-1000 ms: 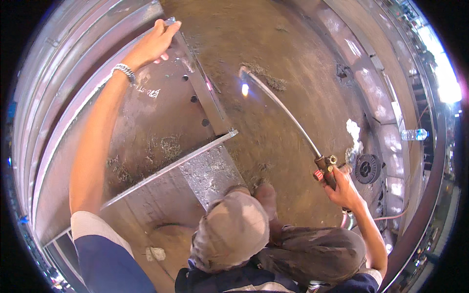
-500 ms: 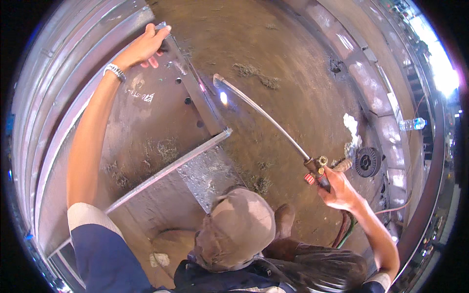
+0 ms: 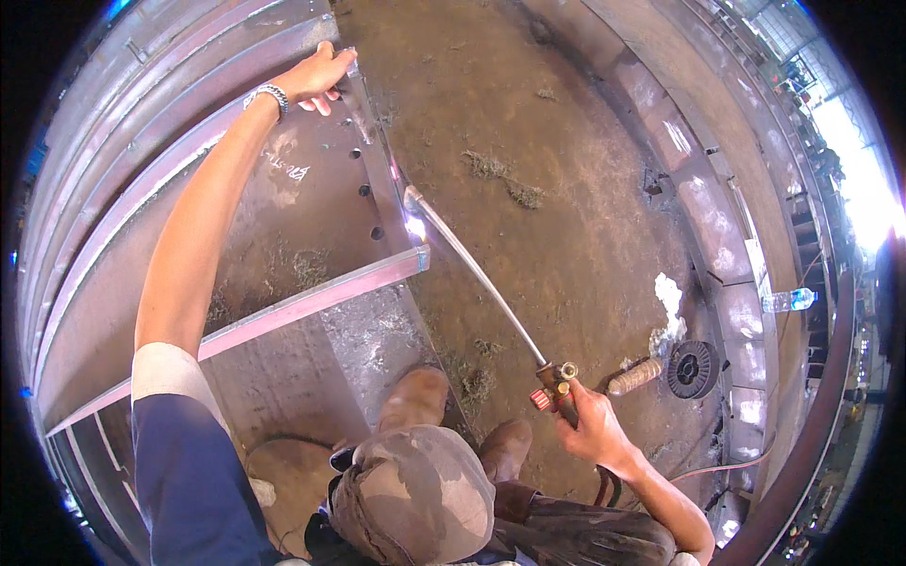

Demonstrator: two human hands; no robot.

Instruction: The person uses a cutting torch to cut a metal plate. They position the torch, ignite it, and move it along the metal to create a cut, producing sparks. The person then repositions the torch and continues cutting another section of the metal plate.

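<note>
My right hand (image 3: 596, 426) is closed round the handle of a gas torch (image 3: 486, 286), a long metal tube with brass valves and a red knob. A bright flame (image 3: 415, 228) burns at its bent tip, against the edge of a large brown steel plate (image 3: 274, 212) with several round holes. At the plate's far end my left hand (image 3: 319, 77) has its fingers bent over the top of a narrow steel strip (image 3: 358, 108) along that edge. A raised steel bar (image 3: 302, 307) crosses the plate just nearer than the flame.
Curved steel ribs (image 3: 142, 160) rise on the left. Dusty brown floor (image 3: 528, 264) holds clumps of debris. To the right lie a black spool (image 3: 694, 369), a ridged tan cylinder (image 3: 635, 376), white material (image 3: 667, 311) and a plastic bottle (image 3: 789, 301). Boots (image 3: 415, 398) and a cap (image 3: 415, 495) show below.
The torch has moved left, bringing the flame from over the floor to the plate's edge. The view has shifted; my left hand stays at the strip's far end.
</note>
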